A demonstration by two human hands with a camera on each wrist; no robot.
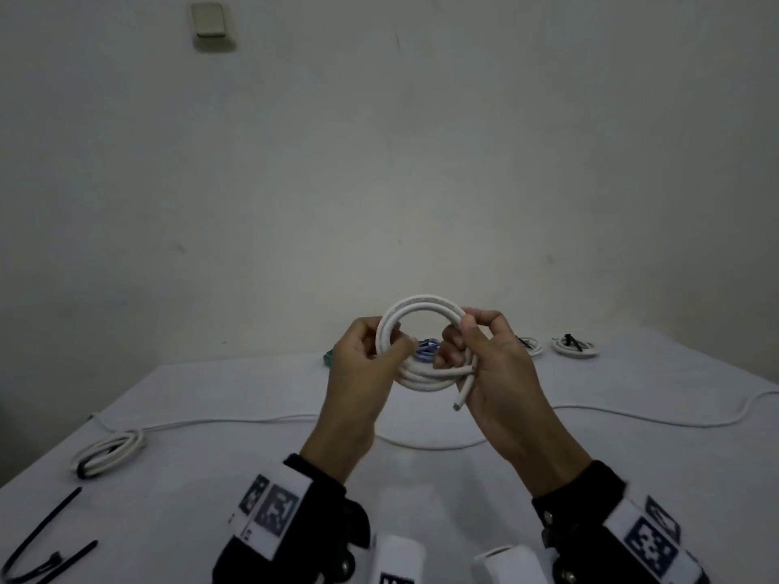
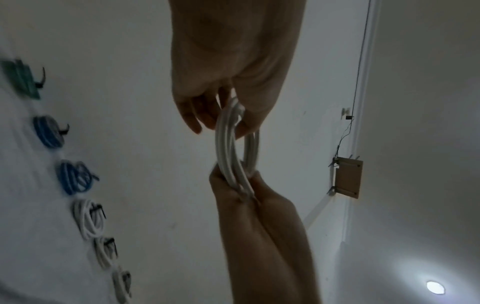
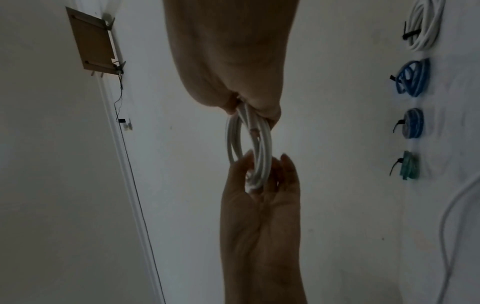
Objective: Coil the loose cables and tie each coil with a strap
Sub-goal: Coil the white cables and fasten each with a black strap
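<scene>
A white cable coil (image 1: 421, 306) of several loops is held upright in the air above the table, between both hands. My left hand (image 1: 394, 345) pinches the coil's left side between thumb and fingers. My right hand (image 1: 453, 343) grips the right side, fingers curled through the ring. The cut cable end (image 1: 459, 401) sticks out below the right palm. In the left wrist view the left hand (image 2: 213, 121) holds the coil (image 2: 224, 144) from above. The right wrist view shows the right hand (image 3: 249, 111) clamped on the same coil (image 3: 262, 148).
A loose white cable (image 1: 253, 419) runs across the table under my arms. A tied white coil (image 1: 111, 451) lies at the left, black straps (image 1: 46, 537) at the near left corner. Tied coils line the far edge: green (image 1: 328, 357), blue (image 1: 425, 349), white (image 1: 575, 347).
</scene>
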